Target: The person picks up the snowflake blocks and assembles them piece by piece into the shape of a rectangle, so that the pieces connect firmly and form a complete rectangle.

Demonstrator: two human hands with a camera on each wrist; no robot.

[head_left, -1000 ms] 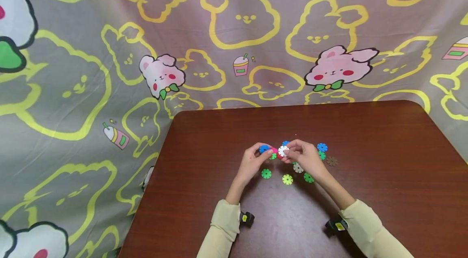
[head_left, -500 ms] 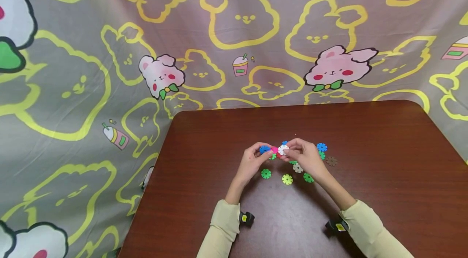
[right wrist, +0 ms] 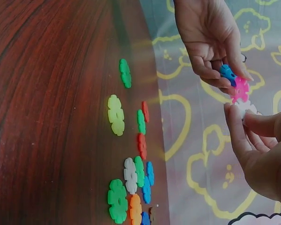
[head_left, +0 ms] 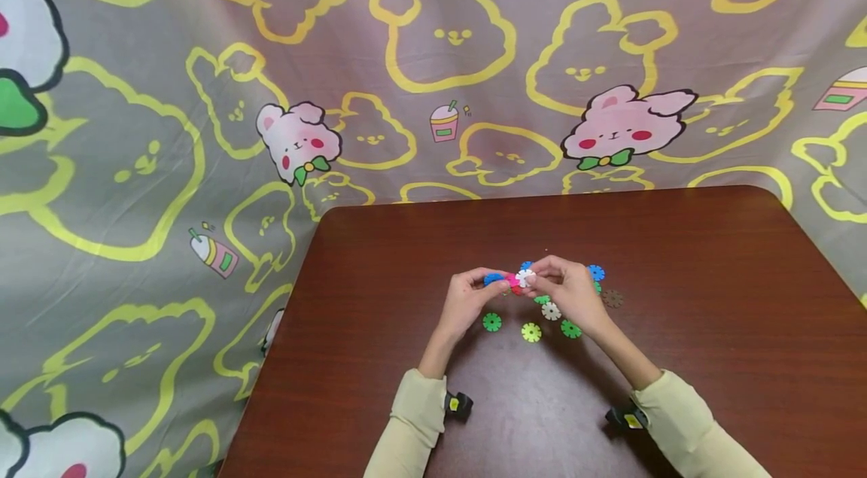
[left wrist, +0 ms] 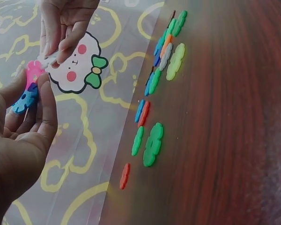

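Note:
Between finger and thumb, my left hand (head_left: 467,302) pinches a blue snowflake disc (left wrist: 24,102) joined edge to edge with a pink snowflake disc (right wrist: 241,89). A white snowflake disc (head_left: 524,278) is pinched by my right hand (head_left: 576,296), its rim right at the pink one's notched edge. Both wrist views show the discs held up above the table, with the pink one in the middle. Fingers hide part of the blue and white discs.
Loose snowflake discs in several colours lie on the brown table (head_left: 379,357) under and around the hands, among them a yellow-green disc (head_left: 531,332), a green disc (head_left: 492,322) and a brown disc (head_left: 612,299). A patterned curtain (head_left: 420,184) hangs behind the far edge.
My left hand has shifted slightly right and tilted the blue disc flatter. The pink disc now sits closer to the white one, while the right hand stays nearly still.

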